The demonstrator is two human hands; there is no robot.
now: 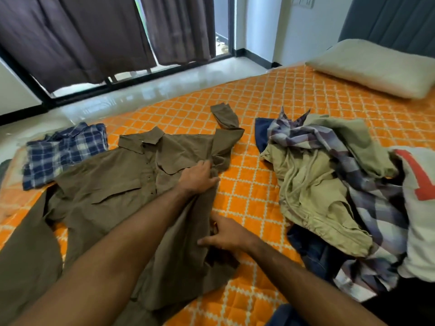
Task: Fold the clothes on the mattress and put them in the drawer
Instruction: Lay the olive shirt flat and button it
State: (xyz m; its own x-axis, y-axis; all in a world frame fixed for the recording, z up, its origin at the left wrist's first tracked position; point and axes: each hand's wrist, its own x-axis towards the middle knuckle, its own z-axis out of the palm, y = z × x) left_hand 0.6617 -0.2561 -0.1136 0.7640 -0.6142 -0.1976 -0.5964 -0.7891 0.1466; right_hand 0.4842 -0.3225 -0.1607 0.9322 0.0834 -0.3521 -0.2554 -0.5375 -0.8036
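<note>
An olive-brown button shirt (113, 184) lies spread front-up on the orange quilted mattress (259, 184), collar toward the far side. My left hand (197, 177) grips the shirt's right edge near the armpit, fingers curled into the cloth. My right hand (226, 234) pinches the same edge lower down, near the hem. The right sleeve (226, 116) trails off toward the far side. A folded blue plaid shirt (63, 151) sits at the left. An unfolded heap of clothes (334, 189) lies at the right. No drawer is in view.
A beige pillow (376, 67) lies at the far right by the grey headboard. Beyond the mattress are shiny floor (153, 90) and dark curtains (82, 38) over a glass door. A white cloth with red print (421, 208) sits at the heap's right edge.
</note>
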